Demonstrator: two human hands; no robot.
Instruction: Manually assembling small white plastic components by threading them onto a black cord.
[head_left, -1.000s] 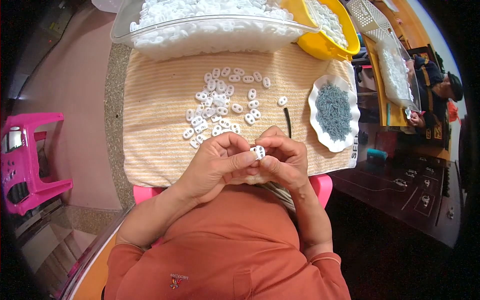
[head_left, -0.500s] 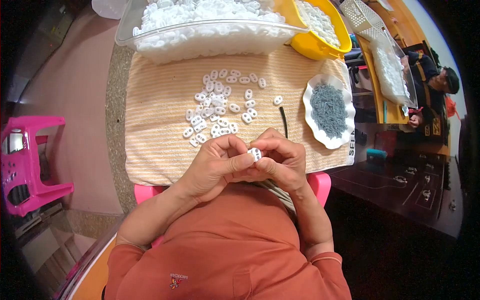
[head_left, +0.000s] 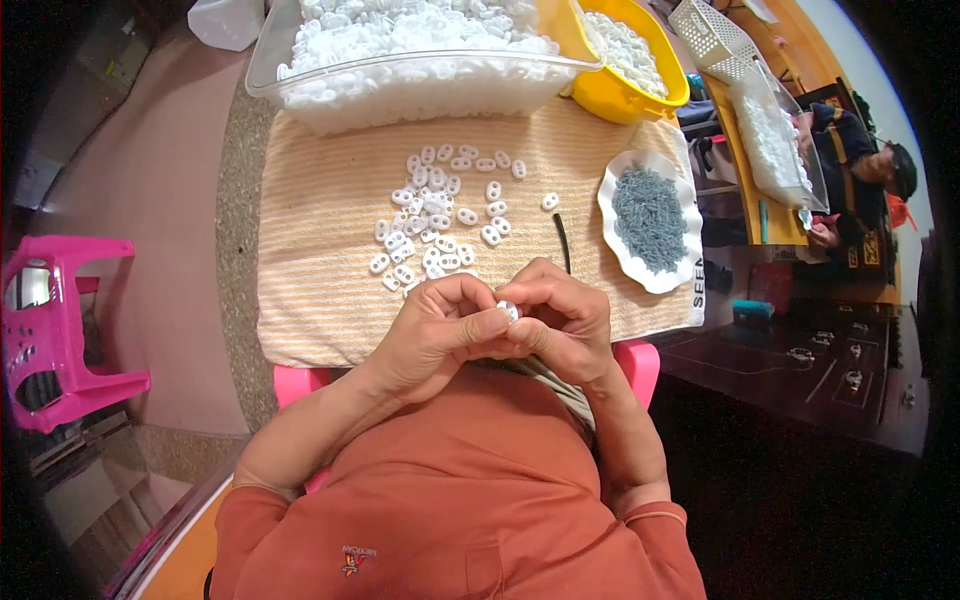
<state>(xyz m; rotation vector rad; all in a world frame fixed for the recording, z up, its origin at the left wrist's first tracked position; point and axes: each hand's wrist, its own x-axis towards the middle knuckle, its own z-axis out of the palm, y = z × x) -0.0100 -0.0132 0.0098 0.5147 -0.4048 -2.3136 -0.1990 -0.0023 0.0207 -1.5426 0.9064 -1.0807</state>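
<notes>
Close to my body, my left hand (head_left: 440,325) and my right hand (head_left: 560,315) meet and pinch one small white plastic piece (head_left: 509,311) between thumbs and fingers. Most of that piece is covered by my fingertips. Beyond my hands, several white oval two-hole plastic pieces (head_left: 437,203) lie loosely heaped on the striped towel (head_left: 320,230). One single white piece (head_left: 550,201) sits apart, to the right of the heap. Just below it lies a thin black stick (head_left: 562,243). A white scalloped dish (head_left: 609,205) holds many small grey parts (head_left: 650,218).
A clear bin (head_left: 440,68) full of white pieces and a yellow basin (head_left: 628,104) stand at the towel's far edge. At left is a pink stool (head_left: 75,330). Far right, another person (head_left: 850,150) sits by a second clear bin (head_left: 770,135) and a white basket (head_left: 712,40).
The small white piece has turned between my fingertips; its holes no longer show plainly. Both hands stay in about the same place. The whole view has shifted slightly.
</notes>
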